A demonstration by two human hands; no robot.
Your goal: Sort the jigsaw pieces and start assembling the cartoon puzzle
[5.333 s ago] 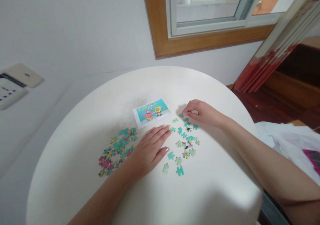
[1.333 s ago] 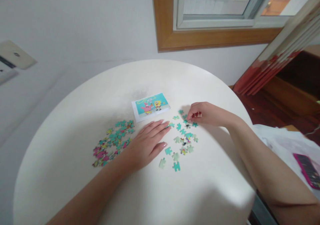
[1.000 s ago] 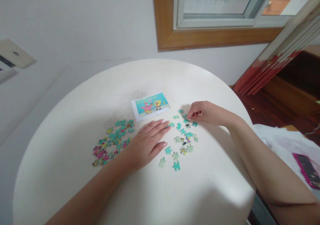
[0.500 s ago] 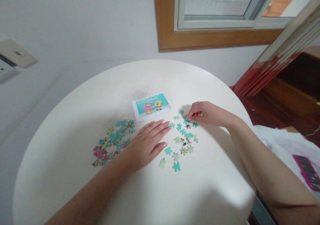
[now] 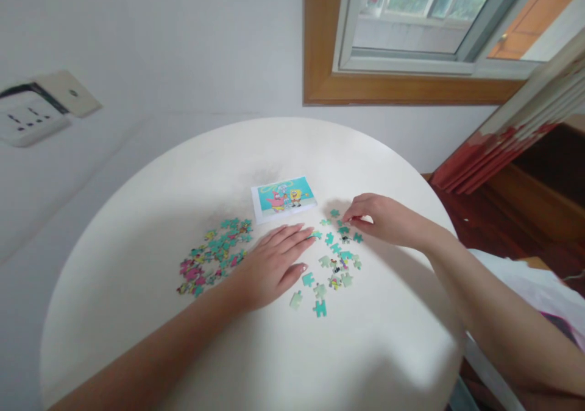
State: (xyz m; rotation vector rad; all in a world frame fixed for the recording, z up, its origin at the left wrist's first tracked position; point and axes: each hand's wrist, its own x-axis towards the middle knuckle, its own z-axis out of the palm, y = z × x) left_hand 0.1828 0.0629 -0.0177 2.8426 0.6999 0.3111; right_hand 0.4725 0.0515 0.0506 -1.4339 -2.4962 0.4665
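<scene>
My left hand (image 5: 273, 263) lies flat on the round white table (image 5: 137, 313), fingers stretched out, tips touching a teal puzzle piece. My right hand (image 5: 382, 218) rests to the right with its fingertips pinched on a small teal puzzle piece (image 5: 343, 229) among several scattered pieces (image 5: 333, 265). A second heap of teal and pink pieces (image 5: 214, 255) lies left of my left hand. A small picture card (image 5: 284, 198) with cartoon figures lies just beyond both hands.
A white wall runs behind the table, with a socket plate (image 5: 31, 115) at left. A wood-framed window (image 5: 402, 88) is at upper right, a red-and-white curtain (image 5: 512, 137) beside it. White cloth (image 5: 539, 286) lies at the right edge.
Both hands have stayed nearly in place. The view has shifted a little, so the table and pieces sit lower and further right in the picture.
</scene>
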